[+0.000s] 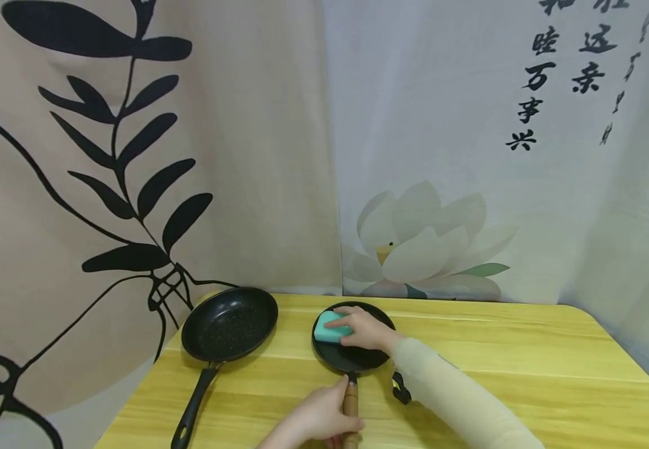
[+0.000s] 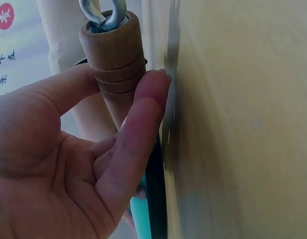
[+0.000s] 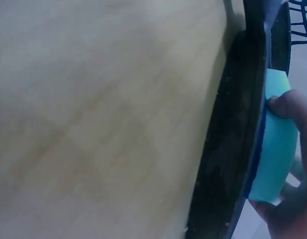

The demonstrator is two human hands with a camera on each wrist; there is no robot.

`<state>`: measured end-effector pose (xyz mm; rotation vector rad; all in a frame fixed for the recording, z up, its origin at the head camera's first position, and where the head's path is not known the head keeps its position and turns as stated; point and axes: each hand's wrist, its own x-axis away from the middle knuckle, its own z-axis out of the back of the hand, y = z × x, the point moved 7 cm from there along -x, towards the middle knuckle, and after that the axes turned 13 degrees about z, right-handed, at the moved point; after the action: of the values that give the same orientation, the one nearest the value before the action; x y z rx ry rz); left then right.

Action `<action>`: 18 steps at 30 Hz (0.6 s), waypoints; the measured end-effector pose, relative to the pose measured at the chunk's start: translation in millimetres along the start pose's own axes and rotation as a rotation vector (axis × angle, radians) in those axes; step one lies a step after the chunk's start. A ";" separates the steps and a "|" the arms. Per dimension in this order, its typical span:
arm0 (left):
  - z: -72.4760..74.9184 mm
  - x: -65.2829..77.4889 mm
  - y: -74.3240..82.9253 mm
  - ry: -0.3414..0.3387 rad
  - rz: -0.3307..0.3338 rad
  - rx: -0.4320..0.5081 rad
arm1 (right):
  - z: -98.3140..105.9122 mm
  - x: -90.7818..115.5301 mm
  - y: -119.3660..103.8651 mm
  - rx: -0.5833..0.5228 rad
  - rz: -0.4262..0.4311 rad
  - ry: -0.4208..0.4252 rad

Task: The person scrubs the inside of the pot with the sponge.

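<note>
A small black frying pan (image 1: 352,360) with a wooden handle (image 1: 351,399) lies on the table. My left hand (image 1: 324,411) grips that handle; in the left wrist view the thumb and fingers close round the brown wood (image 2: 113,55), near the metal ring (image 2: 106,15) at its end. Inside the pan, my right hand (image 1: 366,330) holds a turquoise sponge (image 1: 330,327) at the left part of the cooking surface. The right wrist view shows the thumb on one side of the sponge (image 3: 275,149) and fingers on the other, with its dark blue face toward the pan.
A larger black frying pan (image 1: 229,324) lies to the left, its black handle (image 1: 194,408) toward the front edge. The wooden table (image 1: 526,355) ends at a printed curtain (image 1: 268,156) behind. A black band (image 1: 400,388) shows by the right wrist.
</note>
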<state>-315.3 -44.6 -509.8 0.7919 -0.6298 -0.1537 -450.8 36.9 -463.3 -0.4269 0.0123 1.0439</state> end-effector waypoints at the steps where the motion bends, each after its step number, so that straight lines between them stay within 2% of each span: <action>1: 0.0 1.2 1.2 -0.005 0.000 0.003 | -0.1 -0.4 0.7 0.003 -0.003 -0.001; 5: 0.9 7.6 10.1 0.002 -0.045 -0.017 | 0.0 -2.1 2.8 0.009 -0.005 0.004; 8: -0.3 8.4 11.2 -0.009 -0.051 -0.060 | 0.1 -3.6 3.9 0.013 -0.006 0.002; 10: -0.1 8.9 11.8 -0.006 -0.059 -0.043 | 0.3 -4.3 4.3 0.018 -0.007 0.001; 14: -1.4 2.1 3.7 0.007 -0.047 -0.056 | 1.6 -4.9 4.4 0.044 -0.008 0.004; 18: -1.2 3.0 3.8 0.006 -0.030 -0.046 | 2.3 -4.9 5.8 0.060 -0.002 0.011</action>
<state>-312.6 -42.3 -506.4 0.7570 -0.6065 -0.1923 -458.6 36.0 -462.2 -0.3784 0.0530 1.0369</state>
